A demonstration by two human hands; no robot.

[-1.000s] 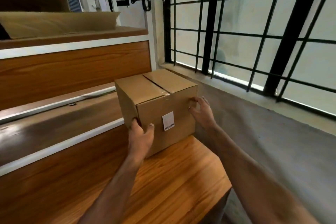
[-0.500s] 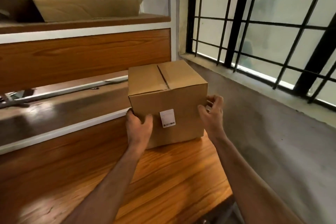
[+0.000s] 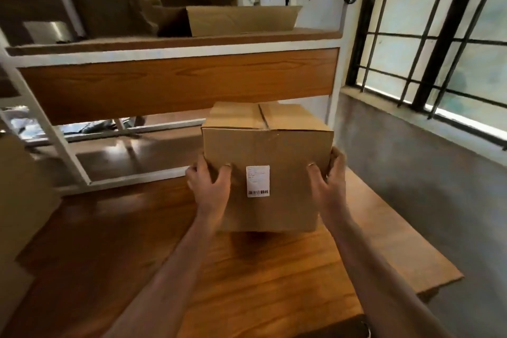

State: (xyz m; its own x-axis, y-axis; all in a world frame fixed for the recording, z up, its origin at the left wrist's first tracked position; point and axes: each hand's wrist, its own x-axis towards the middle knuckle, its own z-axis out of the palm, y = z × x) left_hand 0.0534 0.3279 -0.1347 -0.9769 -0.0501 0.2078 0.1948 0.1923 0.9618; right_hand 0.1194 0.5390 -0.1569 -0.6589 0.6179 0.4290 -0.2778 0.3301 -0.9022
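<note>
Both my forearms reach forward over the wooden top [image 3: 274,288], which fills the near field. Left hand [image 3: 211,189]: thumb laid on the front face of the cardboard box [image 3: 274,145], fingers wrapped round its left edge. Right hand [image 3: 329,186]: thumb on the front face, fingers curled round the right edge. Both hands clamp the box from opposite sides. The box sits upright and square to me at the far part of the wooden top, flaps closed, with a seam running down the middle of the lid. A white label [image 3: 258,181] with a barcode is on the front face between my thumbs. A dark shadow lies under the bottom edge; the box may be just clear of the wood, but I cannot tell from this angle. Behind the box stands a white-framed rack [image 3: 175,53] with wood panels. On its upper shelf lies an open cardboard tray [image 3: 241,20]. To the right is grey floor [image 3: 411,186], and beyond it a barred window [image 3: 439,35].
</note>
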